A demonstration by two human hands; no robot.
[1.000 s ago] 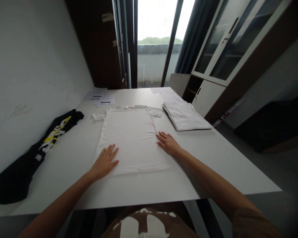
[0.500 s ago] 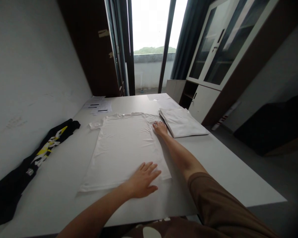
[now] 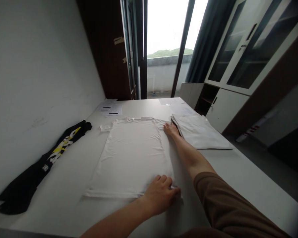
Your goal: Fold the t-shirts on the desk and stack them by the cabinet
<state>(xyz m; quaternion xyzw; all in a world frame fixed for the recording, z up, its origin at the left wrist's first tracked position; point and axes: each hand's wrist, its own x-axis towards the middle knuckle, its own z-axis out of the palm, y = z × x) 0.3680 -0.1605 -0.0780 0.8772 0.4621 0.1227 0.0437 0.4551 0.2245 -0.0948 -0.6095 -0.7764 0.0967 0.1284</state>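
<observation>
A white T-shirt (image 3: pixel 134 155) lies spread out on the white table, its collar pointing away from me and its hem towards me. My left hand (image 3: pixel 161 193) is closed at the shirt's near right corner, fingers curled and pinching the hem. At the right sleeve, my right hand (image 3: pixel 171 129) has its fingers bent down and closed on the cloth; the fingertips are partly hidden. Just beyond the right hand sits a folded white cloth (image 3: pixel 201 132), with a dark edge showing along its left side.
Along the wall on the left lies a black garment (image 3: pixel 44 165) with a yellow and white pattern. Printed papers (image 3: pixel 111 109) are at the table's far left, and another sheet (image 3: pixel 169 101) is at the back. A white cabinet (image 3: pixel 228 105) stands beyond the right edge.
My left hand has moved right and nearer to me, from lying flat on the shirt to pinching its hem corner. My right hand stays at the sleeve. The view has turned left.
</observation>
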